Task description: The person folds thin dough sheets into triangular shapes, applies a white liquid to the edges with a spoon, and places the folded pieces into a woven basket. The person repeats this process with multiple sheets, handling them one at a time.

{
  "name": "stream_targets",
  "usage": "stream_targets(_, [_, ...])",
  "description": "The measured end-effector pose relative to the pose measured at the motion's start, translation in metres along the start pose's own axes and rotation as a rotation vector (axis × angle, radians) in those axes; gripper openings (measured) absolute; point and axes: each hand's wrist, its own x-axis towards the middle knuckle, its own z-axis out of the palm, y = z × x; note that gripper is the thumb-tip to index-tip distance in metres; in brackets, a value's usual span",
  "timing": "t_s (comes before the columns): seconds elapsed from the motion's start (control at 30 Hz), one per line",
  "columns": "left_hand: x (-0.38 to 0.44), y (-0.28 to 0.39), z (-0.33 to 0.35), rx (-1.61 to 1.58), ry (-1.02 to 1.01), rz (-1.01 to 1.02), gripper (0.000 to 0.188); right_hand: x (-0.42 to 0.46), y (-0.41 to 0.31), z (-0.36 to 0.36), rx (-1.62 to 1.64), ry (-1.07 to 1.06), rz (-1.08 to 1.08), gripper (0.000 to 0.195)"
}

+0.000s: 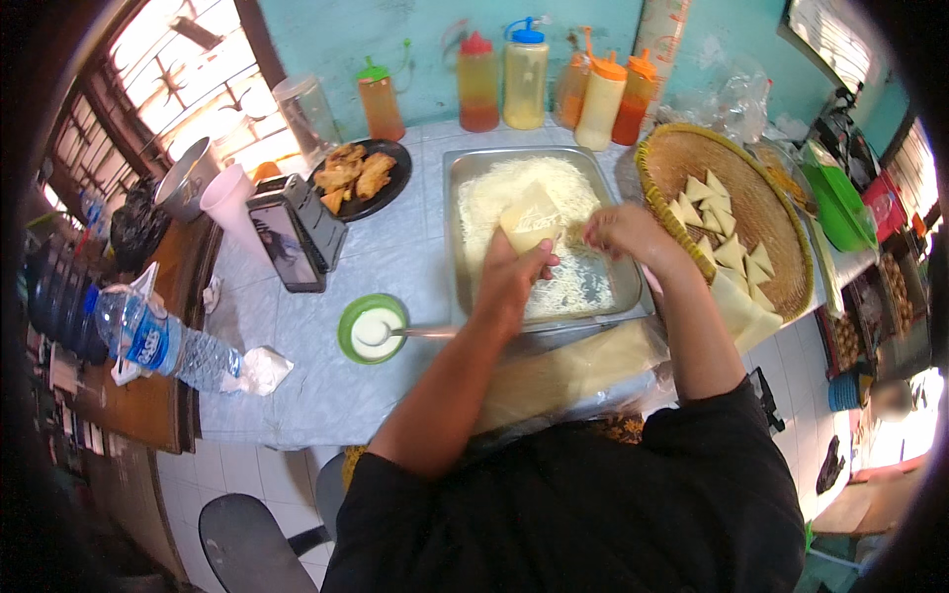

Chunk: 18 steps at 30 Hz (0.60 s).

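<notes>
In my left hand is a folded pastry wrapper with pale shreds in its opening, held above a rectangular steel tray. Pale shreds, likely grated cheese, spread over the tray's bottom. My right hand is over the tray's right side, fingers bent and slightly blurred; whether it pinches any shreds I cannot tell. To the right, a round woven bamboo tray bears several folded triangular pastries and flat wrappers. A green bowl of white liquid with a metal spoon stands left of the steel tray.
A phone leans on a box grater at the left, near a black plate of fried food. A water bottle lies at the table's left edge. Squeeze bottles line the wall. A plastic-covered stack lies near my body.
</notes>
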Motion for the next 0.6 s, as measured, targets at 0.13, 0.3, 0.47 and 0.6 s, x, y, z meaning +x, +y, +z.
stream_targets(0.13, [-0.002,0.001,0.001,-0.077,0.01,0.109,0.04,-0.008,0.006,0.053,-0.42,-0.158,-0.115,0.03])
stream_targets(0.3, [-0.003,0.001,-0.001,-0.105,0.022,0.178,0.041,-0.011,-0.034,0.062,0.018,-0.361,-0.127,0.031])
stream_targets(0.47, [-0.008,0.008,0.003,0.003,-0.035,0.194,0.042,-0.008,-0.051,0.064,0.132,-0.465,-0.189,0.028])
stream_targets(0.6, [-0.001,-0.006,-0.001,-0.095,-0.147,0.12,0.046,-0.009,-0.018,0.049,0.029,-0.568,-0.069,0.024])
